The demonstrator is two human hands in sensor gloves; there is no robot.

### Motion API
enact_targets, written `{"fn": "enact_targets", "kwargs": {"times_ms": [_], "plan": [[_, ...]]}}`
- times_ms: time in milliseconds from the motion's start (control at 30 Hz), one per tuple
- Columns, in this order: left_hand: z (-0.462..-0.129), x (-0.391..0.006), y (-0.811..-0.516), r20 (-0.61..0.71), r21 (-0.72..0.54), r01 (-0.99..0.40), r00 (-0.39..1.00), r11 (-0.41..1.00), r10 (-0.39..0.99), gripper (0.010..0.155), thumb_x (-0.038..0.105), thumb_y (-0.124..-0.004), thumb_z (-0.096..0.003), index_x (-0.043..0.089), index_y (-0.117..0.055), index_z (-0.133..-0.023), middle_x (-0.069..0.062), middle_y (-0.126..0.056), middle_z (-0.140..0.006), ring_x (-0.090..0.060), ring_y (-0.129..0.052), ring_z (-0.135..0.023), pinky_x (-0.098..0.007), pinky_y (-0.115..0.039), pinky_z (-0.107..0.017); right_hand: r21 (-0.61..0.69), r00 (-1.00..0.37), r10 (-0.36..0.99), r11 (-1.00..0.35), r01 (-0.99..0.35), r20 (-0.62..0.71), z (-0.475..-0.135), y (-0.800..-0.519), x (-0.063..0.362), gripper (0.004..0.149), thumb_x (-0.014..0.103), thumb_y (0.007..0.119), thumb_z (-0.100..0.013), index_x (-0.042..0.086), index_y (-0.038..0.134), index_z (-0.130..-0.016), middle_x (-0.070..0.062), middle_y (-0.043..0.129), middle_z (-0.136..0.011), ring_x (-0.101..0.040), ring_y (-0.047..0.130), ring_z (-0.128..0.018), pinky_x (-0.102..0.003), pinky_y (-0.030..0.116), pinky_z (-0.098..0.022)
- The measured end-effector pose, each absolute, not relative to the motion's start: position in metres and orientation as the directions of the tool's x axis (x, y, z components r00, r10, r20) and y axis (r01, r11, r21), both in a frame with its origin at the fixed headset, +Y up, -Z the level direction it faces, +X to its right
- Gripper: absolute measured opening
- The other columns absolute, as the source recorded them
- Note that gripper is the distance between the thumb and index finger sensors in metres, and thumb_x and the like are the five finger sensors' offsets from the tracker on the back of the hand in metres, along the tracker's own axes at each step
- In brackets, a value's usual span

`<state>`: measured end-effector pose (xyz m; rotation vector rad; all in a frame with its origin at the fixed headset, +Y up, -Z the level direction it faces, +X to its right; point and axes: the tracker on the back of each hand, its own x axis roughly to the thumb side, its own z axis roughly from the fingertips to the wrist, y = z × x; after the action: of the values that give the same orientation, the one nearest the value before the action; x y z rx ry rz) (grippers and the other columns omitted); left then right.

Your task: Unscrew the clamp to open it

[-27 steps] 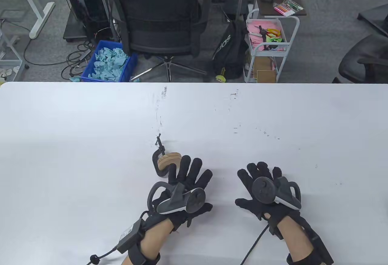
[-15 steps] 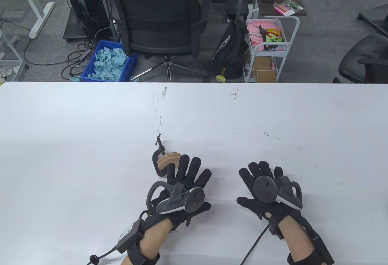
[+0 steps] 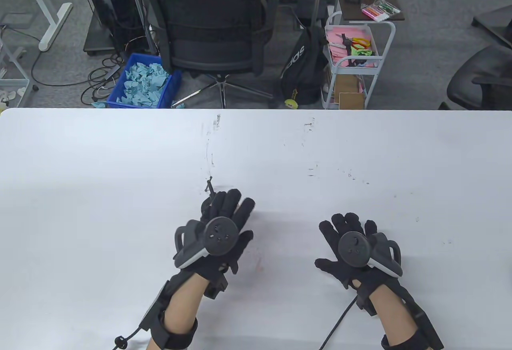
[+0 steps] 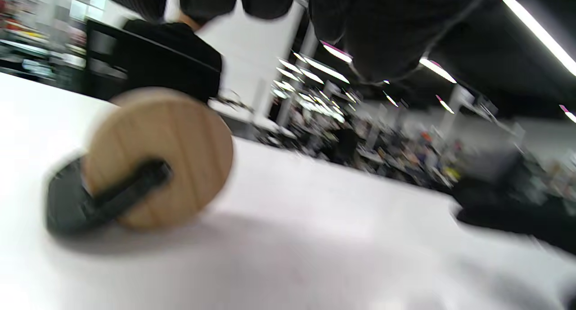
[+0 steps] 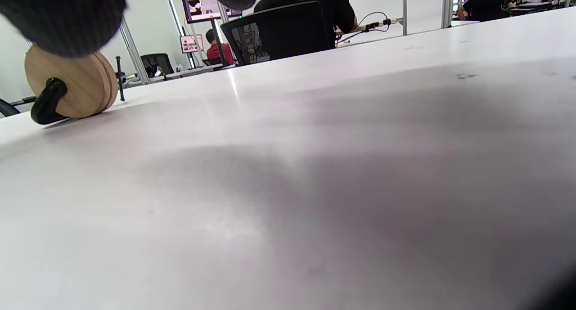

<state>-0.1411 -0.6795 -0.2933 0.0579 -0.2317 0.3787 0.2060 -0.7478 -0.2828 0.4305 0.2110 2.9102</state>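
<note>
Table view: clamp [image 3: 209, 188] screw end toward far edge.

The table [image 3: 360, 158] is evenly and brightly lit from overhead; soft shadows are cast beneath the hands. Heavy motion blur is seen in the left wrist view; ceiling strip lights are streaked.

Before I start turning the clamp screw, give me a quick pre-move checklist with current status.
1. Clamp resting on the table: ok.
2. Wooden discs in its jaws: ok.
3. Screw handle exposed past the fingertips: ok.
4. Left hand over the clamp: ok; firm grip: cannot tell.
5. Right hand on the handle: not ok, it lies flat on the table, apart.
6. Screw already loosened: cannot tell.
</note>
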Motion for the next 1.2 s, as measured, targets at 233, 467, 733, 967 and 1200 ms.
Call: {"fn": "enact_targets", "kwargs": {"times_ms": [233, 467, 733, 967, 1200], "plan": [[-0.351, -0.212, -0.686, -0.136, -0.010, -0.244, 0.961, 0.970, 0.241, 0.045, 0.044, -0.087, -0.0458, 0.030, -0.085, -0.088, 0.002, -0.097, -0.074, -0.014, -0.103, -0.050, -0.035, -0.088, -0.047, 0.142, -0.939, 0.200, -0.976, -0.166, 0.280, -0.283, -0.745, 0.205, 0.088, 0.071, 0.070, -0.037, 0.033, 0.033, -0.107, -0.003, 0.024, -0.111, -0.043, 0.022, -0.108, -0.072, 0.016, -0.068], [-0.388, -0.238, -0.734, -0.282, -0.214, -0.415, 0.893, 0.884, 0.351, 0.053, 0.051, -0.090, -0.0418, 0.030, -0.084, -0.090, 0.003, -0.095, -0.069, -0.013, -0.099, -0.047, -0.035, -0.086, -0.047, 0.164, -0.944, 0.179, -0.977, -0.137, 0.276, -0.284, -0.749, 0.203, 0.088, 0.071, 0.070, -0.037, 0.033, 0.033, -0.107, -0.003, 0.023, -0.111, -0.043, 0.021, -0.108, -0.072, 0.015, -0.068], [-0.402, -0.230, -0.757, -0.261, -0.310, -0.433, 0.895, 0.846, 0.362, 0.060, 0.053, -0.091, -0.0396, 0.031, -0.081, -0.095, -0.003, -0.086, -0.083, -0.019, -0.093, -0.061, -0.042, -0.079, -0.058, 0.181, -0.955, 0.180, -0.974, -0.138, 0.236, -0.287, -0.752, 0.212, 0.088, 0.071, 0.070, -0.037, 0.033, 0.033, -0.107, -0.003, 0.023, -0.111, -0.044, 0.020, -0.108, -0.072, 0.015, -0.068], [-0.408, -0.221, -0.761, -0.235, -0.372, -0.497, 0.867, 0.784, 0.439, 0.052, 0.043, -0.090, -0.0438, 0.033, -0.083, -0.094, -0.009, -0.072, -0.096, -0.027, -0.079, -0.078, -0.049, -0.066, -0.070, 0.204, -0.959, 0.177, -0.970, -0.131, 0.223, -0.289, -0.756, 0.213, 0.088, 0.071, 0.070, -0.037, 0.033, 0.033, -0.107, -0.003, 0.023, -0.111, -0.044, 0.021, -0.108, -0.072, 0.015, -0.068], [-0.407, -0.214, -0.762, -0.182, -0.330, -0.430, 0.902, 0.840, 0.391, 0.047, 0.031, -0.097, -0.0423, 0.039, -0.083, -0.087, -0.005, -0.075, -0.094, -0.027, -0.079, -0.076, -0.049, -0.067, -0.069, 0.200, -0.957, 0.178, -0.971, -0.133, 0.227, -0.289, -0.756, 0.214, 0.087, 0.072, 0.069, -0.037, 0.034, 0.033, -0.107, -0.003, 0.023, -0.111, -0.044, 0.021, -0.108, -0.071, 0.015, -0.068]]}}
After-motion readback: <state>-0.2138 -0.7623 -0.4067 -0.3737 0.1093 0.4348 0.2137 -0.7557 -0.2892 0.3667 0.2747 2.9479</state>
